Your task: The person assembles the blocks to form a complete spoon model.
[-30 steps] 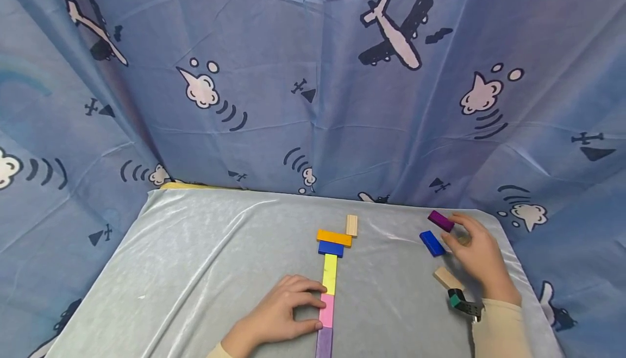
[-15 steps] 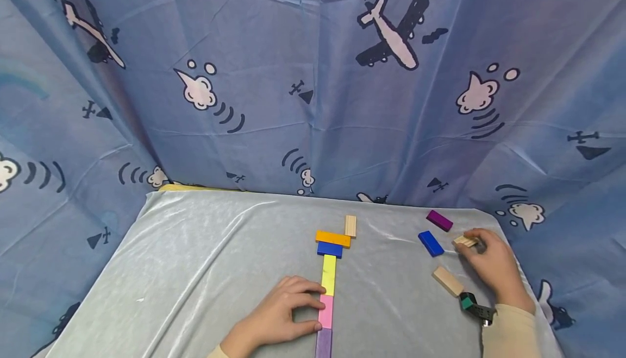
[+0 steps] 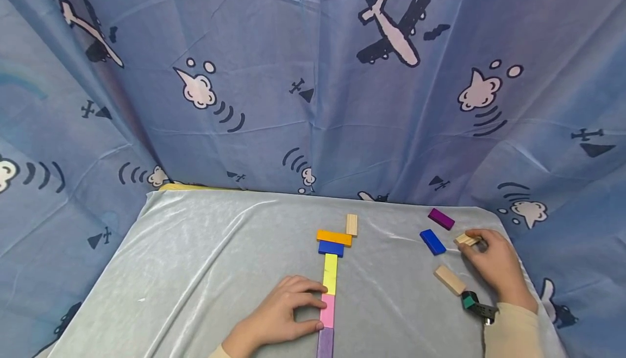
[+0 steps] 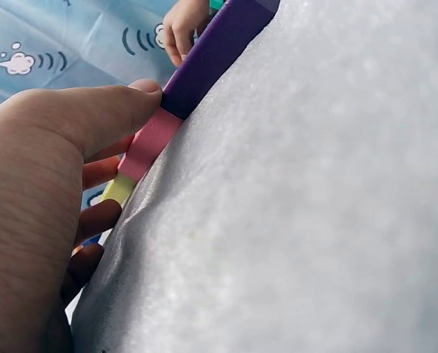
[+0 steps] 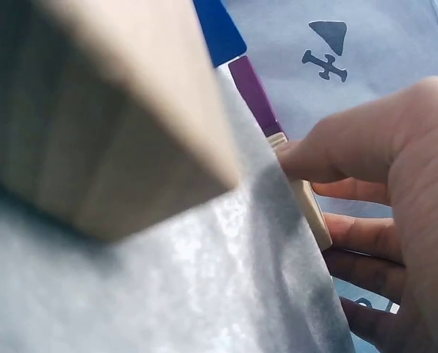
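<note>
A: Where does the pale striped wooden block (image 3: 463,239) lie from your right hand (image 3: 499,268)?

B: At its far-left edge, toward the right side of the grey cloth (image 3: 220,249). You pinch the block, thumb on the near side and fingers on the far side, with a gap only as wide as it. Whether it is off the cloth, you can't tell.

A: Which way does it point?

B: Its long axis runs roughly left to right. The left end points toward the loose blue rectangular block (image 3: 432,242); your fingers partly cover the right end.

A: Is your left hand (image 3: 279,312) nearer?

B: No, it's well apart, to the left and near. Its fingers are spread and softly bent, gripping nothing, tips against the left side of the light-purple block (image 3: 325,343), pink block (image 3: 327,311) and yellow block (image 3: 330,274).

A: And that row's axis?

B: Near to far, across your striped block's direction. Beyond the yellow, the flat orange block (image 3: 334,238) lies left to right, well left of your pinch.
</note>
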### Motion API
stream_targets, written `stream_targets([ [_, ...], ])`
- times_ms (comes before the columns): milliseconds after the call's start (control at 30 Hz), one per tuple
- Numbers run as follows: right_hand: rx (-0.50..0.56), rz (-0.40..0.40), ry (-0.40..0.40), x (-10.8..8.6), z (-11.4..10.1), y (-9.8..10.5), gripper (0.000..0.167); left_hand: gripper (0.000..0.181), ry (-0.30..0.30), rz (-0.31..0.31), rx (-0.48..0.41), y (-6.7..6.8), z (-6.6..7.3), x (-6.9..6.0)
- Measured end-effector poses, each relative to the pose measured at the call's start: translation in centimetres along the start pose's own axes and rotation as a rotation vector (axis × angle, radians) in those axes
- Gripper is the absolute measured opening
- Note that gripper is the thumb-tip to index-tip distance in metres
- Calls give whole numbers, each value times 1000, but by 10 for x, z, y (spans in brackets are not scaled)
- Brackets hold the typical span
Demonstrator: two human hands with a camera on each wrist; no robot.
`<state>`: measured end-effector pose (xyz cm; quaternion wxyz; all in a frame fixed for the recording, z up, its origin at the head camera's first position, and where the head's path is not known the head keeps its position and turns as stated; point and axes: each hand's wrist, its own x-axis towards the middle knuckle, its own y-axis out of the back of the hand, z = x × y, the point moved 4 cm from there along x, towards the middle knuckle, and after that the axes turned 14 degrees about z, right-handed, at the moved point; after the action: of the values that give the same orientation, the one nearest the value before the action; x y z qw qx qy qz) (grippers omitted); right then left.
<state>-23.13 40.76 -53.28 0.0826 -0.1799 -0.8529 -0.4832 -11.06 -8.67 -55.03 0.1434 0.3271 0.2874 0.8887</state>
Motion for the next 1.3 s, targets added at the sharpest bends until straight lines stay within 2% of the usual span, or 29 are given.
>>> stream_targets([
  [267,-8,2,-11,1,-13,8,48,27,-37,31,14,0,2,1],
  [433,23,-4,42,5,-32,11,43,27,-44,37,14,0,1,1],
  [600,46,4,150,5,-57,7,40,27,-36,24,4,-2,0,0],
  [700,70,11,245,5,-77,-1,40,26,-42,29,5,-3,-1,0],
  [833,98,-5,333,5,-102,-18,39,26,-39,32,10,-3,-3,-2],
  [1100,168,-47,419,7,-149,-53,38,26,-19,23,-4,-1,-3,-1],
  [1300,178,-142,421,6,-186,-73,41,26,-12,15,5,-2,-2,0],
])
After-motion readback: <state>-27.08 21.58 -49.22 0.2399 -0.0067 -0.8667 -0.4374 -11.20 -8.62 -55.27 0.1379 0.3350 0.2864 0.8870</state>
